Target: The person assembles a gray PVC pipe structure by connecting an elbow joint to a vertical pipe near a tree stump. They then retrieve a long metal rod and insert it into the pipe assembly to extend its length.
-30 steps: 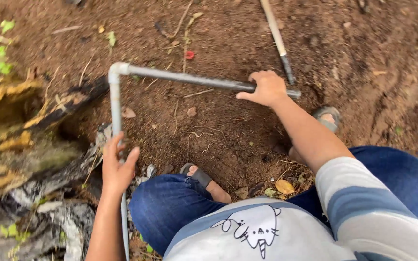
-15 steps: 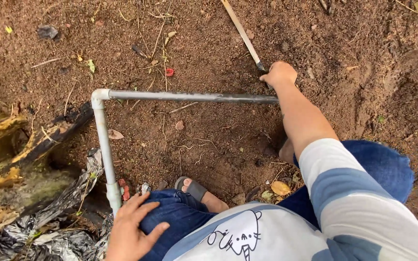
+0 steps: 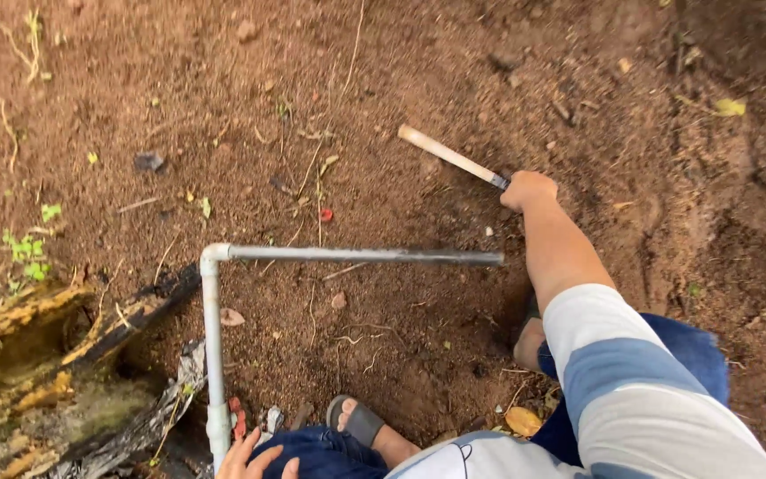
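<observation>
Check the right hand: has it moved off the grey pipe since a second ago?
Yes. The right hand has left the free end of the horizontal pipe and now sits beyond it, farther from the person, gripping the wooden-handled tool.

Right hand [image 3: 527, 189] grips a wooden-handled tool [image 3: 450, 157] above reddish-brown soil [image 3: 418, 80]; left hand [image 3: 254, 459] rests beside the white L-shaped plastic pipe [image 3: 213, 337].
</observation>
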